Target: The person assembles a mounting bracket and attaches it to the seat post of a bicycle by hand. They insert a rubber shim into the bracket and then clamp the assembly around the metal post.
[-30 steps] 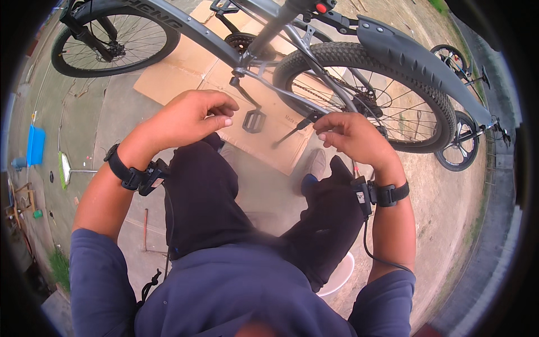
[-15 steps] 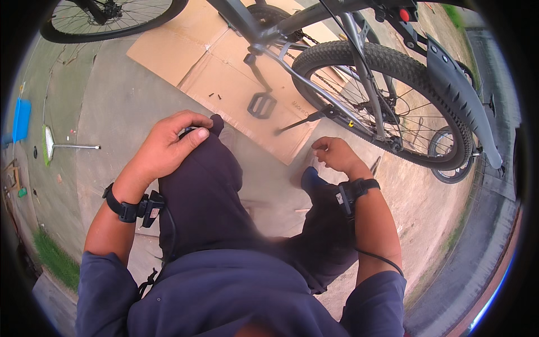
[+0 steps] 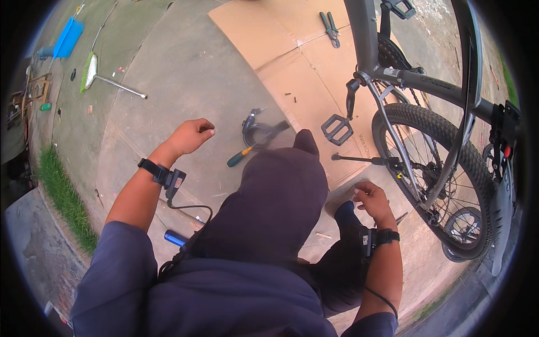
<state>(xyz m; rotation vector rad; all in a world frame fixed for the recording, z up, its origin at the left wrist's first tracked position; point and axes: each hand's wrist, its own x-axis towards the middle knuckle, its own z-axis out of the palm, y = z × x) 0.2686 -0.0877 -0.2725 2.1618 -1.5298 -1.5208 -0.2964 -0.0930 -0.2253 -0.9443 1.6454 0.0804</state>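
My left hand (image 3: 192, 136) hangs in the air left of my knee, fingers loosely bent and nothing seen in them. Nearest to it on the concrete lie a screwdriver (image 3: 240, 156) with a green and orange handle and a coiled black cable (image 3: 247, 124). My right hand (image 3: 375, 202) is over my right shin with the fingers drawn in toward the thumb; whatever they may hold is too small to tell. Ahead of it, a grey bicycle's kickstand (image 3: 359, 159) and black pedal (image 3: 337, 130) stand above a cardboard sheet (image 3: 281, 70). Two small dark bolts (image 3: 295, 100) lie on the cardboard.
The bicycle's rear wheel (image 3: 432, 115) rises at the right. Dark-handled pliers (image 3: 330, 29) lie on the far cardboard. A broom (image 3: 90, 73) and a blue bin-like object (image 3: 68, 37) are far left. A blue cylinder (image 3: 175, 237) lies by my left hip.
My left hand has come off my knee and moved out to the left. My view has swung left, bringing the screwdriver, cable and pliers into sight. My right hand stays near my shin.
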